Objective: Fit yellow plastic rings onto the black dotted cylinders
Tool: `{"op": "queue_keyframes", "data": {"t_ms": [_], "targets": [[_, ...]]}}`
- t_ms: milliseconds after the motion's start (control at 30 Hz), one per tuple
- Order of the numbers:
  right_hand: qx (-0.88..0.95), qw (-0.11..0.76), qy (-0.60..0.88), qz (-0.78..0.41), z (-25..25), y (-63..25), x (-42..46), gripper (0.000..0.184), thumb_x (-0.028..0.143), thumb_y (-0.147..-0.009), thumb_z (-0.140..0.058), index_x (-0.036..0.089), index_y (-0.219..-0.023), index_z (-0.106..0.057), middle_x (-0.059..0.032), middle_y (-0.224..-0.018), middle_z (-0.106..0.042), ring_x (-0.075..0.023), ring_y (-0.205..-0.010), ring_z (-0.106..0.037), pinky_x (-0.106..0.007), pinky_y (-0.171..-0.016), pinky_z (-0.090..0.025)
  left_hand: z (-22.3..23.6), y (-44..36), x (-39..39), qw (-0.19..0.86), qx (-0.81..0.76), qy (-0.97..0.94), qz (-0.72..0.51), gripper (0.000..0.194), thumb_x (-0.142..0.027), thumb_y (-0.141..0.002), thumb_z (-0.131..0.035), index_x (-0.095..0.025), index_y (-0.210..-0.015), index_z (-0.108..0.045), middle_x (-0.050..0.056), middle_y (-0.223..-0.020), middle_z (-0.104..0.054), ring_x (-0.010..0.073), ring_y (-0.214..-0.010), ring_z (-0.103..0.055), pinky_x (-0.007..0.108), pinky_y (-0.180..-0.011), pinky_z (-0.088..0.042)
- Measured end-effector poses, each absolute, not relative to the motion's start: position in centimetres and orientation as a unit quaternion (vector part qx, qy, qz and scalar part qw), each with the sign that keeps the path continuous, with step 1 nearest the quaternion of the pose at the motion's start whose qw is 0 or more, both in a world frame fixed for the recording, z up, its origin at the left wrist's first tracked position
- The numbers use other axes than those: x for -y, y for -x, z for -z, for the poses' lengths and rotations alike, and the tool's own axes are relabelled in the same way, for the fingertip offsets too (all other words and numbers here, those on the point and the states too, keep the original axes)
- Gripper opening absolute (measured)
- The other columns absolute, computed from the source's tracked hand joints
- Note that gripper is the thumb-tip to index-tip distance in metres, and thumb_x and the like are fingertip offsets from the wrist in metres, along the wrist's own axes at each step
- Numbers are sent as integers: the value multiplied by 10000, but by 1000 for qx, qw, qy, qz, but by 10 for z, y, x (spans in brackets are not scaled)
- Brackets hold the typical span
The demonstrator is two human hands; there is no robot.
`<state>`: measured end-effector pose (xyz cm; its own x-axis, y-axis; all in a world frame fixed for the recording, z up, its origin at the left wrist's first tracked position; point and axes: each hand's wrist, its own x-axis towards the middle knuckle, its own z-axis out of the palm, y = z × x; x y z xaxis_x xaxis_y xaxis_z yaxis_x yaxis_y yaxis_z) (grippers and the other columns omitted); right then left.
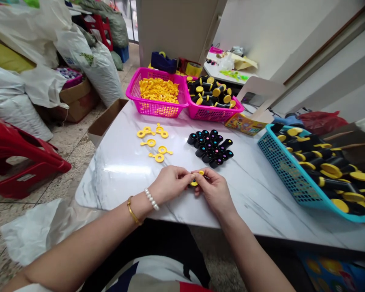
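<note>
Over the near part of the table, my left hand (172, 183) and my right hand (215, 189) meet with fingertips pinched on a small yellow plastic ring piece (194, 183). My fingers cover much of it. Ahead and to the left lie several loose yellow ring pieces with tabs (151, 142). A cluster of black plastic tubes (211, 148), topped with coloured dots, stands just beyond my right hand. Further back, a pink basket (156, 109) holds a heap of yellow pieces. The pink basket beside it (213, 114) contains black tubes with yellow caps.
On the right, a turquoise basket (287, 182) is full of black and yellow parts. A tape dispenser (163, 62) sits behind the pink baskets. A red stool (21, 158) and white sacks (94, 67) are left of the marble-patterned table (121, 190); a cardboard box (105, 121) adjoins its left edge.
</note>
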<state>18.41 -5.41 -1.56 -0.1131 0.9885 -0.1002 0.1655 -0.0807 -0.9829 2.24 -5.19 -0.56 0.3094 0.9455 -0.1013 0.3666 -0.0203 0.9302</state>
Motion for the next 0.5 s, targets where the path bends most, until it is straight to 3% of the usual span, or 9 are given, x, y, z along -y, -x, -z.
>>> {"op": "queue_keyframes", "data": {"t_ms": [167, 267, 367, 500], "targets": [[537, 422, 523, -510, 17, -183, 56, 306, 436, -781, -666, 171, -913, -591, 29, -671, -588, -71, -432, -519, -192, -398, -447, 14, -25, 49, 603, -481, -560, -303, 394, -480, -833, -490, -142, -779, -685, -26, -547, -558, 64, -390, -438, 172, -399, -318], [506, 435, 506, -546, 18, -187, 53, 335, 452, -791, -645, 167, -963, -613, 23, -672, -572, -82, -472, -531, -212, -438, -477, 16, -25, 54, 569, -489, -575, -327, 364, -460, -842, -483, -164, -818, -694, -30, -521, -561, 84, -439, -494, 171, -437, -358], [442, 439, 479, -619, 13, -194, 46, 376, 488, -796, -611, 121, -855, -662, -4, -661, -555, -88, -520, -532, -216, -459, -486, 16, -25, 58, 548, -500, -589, -321, 385, -486, -851, -461, -183, -825, -698, -31, -501, -569, 89, -416, -487, 179, -417, -350], [471, 303, 457, -691, 2, -200, 35, 298, 379, -714, -716, 134, -869, -646, 28, -622, -557, -51, -453, -464, -154, -378, -400, 18, -25, 58, 564, -504, -580, -304, 445, -550, -848, -444, -173, -786, -674, -30, -480, -551, 79, -338, -432, 182, -346, -304]]}}
